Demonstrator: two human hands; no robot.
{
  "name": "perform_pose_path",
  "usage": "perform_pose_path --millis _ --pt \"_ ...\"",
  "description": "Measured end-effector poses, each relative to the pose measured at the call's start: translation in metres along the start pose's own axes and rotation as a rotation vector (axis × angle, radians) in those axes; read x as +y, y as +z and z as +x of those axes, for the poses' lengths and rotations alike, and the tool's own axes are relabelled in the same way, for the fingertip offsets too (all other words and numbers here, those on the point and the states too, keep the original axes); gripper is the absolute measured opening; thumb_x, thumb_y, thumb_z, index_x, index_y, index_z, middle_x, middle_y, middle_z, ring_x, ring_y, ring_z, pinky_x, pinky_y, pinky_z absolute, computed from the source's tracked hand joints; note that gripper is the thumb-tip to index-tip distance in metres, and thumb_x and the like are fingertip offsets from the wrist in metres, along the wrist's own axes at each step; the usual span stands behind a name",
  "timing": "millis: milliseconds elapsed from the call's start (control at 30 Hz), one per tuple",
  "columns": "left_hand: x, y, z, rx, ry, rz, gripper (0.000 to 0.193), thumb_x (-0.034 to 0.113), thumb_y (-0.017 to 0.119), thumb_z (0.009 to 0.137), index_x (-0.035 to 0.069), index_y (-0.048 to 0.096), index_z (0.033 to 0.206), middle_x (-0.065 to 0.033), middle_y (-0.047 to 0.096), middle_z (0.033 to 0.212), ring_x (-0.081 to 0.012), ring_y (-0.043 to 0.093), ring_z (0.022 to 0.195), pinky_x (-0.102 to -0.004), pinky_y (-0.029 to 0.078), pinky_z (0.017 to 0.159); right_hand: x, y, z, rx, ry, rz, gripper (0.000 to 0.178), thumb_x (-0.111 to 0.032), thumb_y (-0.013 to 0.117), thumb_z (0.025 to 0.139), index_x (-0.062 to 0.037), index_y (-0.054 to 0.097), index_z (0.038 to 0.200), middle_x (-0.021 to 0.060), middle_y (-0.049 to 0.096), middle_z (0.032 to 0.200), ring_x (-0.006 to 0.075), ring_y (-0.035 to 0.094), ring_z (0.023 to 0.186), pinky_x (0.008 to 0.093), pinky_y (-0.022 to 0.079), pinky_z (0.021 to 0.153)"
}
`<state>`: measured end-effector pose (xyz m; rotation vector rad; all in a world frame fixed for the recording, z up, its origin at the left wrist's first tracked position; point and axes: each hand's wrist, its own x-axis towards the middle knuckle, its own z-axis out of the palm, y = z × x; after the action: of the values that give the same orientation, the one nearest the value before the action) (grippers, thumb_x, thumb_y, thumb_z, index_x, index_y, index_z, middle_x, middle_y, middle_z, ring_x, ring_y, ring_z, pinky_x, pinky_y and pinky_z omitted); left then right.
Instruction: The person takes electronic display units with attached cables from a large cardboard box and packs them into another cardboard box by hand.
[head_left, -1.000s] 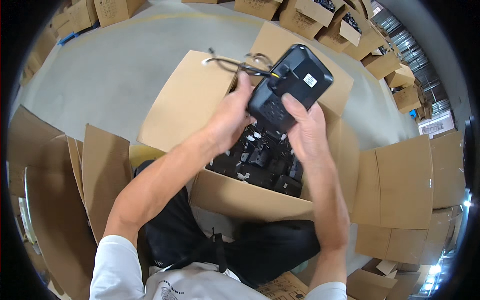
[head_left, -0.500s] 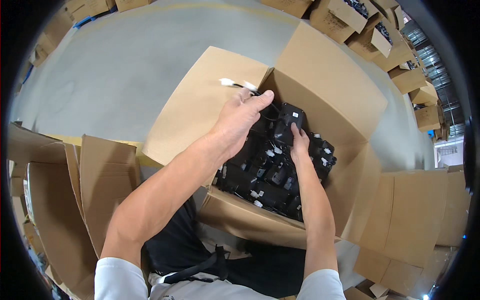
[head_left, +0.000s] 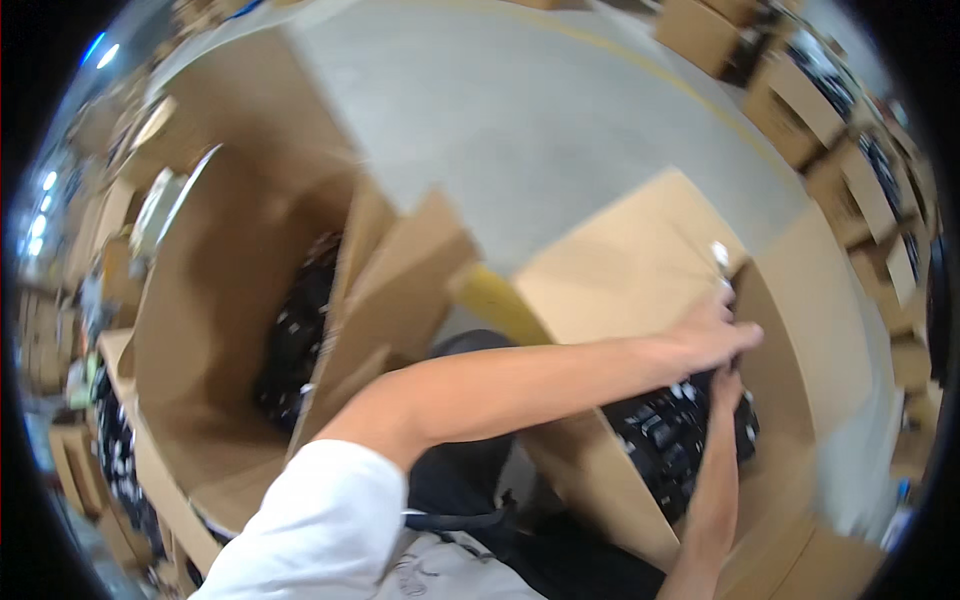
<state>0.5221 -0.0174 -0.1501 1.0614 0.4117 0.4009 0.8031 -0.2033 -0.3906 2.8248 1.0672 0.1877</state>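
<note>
Over the carton (head_left: 625, 250) on the right, my left hand (head_left: 703, 335) is closed on a thin dark cable, whose white plug (head_left: 720, 252) sticks up past the fingers. Just below it, my right hand (head_left: 727, 388) grips a black boxy unit with rounded edges, now mostly hidden behind the left hand. Many similar black units (head_left: 665, 440) with white plugs and cables fill that carton beneath my hands. Motion smears both hands a little.
On the left a tall open carton (head_left: 190, 340) holds more black units (head_left: 298, 340), its flap (head_left: 425, 270) standing up between the two boxes. Grey floor (head_left: 540, 110) lies ahead. Further cartons (head_left: 800, 110) with dark contents line the right side.
My view has swung left, so the carton and both hands sit further right and the left carton's inside shows. The left hand now covers most of the black unit.
</note>
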Motion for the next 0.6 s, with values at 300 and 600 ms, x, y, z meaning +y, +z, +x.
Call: perform_pose_path --millis 300,600 --pt "0.071 -0.109 -0.134 -0.335 0.015 0.538 0.034 0.028 0.066 0.088 -0.002 0.069 0.103 -0.0112 0.07 0.096 -0.0187 0.064 0.089 -0.035 0.051 0.079 -0.07 -0.138 -0.104 -0.428 -0.441 0.385 0.043 -0.029 0.064 0.093 0.0084 0.062 0.115 0.0268 0.064 0.107 0.0403 0.063 0.098 0.0428 0.049 0.089" --pt "0.074 -0.464 -0.406 1.014 0.203 0.567 0.046 0.029 0.07 0.093 -0.007 0.063 0.12 -0.0116 0.07 0.1 -0.0176 0.067 0.096 -0.031 0.054 0.085 0.043 -0.153 -0.196 -0.614 -0.125 0.496 0.037 -0.028 0.063 0.096 0.0058 0.068 0.109 0.005 0.067 0.087 0.0136 0.059 0.078 0.0305 0.05 0.072"
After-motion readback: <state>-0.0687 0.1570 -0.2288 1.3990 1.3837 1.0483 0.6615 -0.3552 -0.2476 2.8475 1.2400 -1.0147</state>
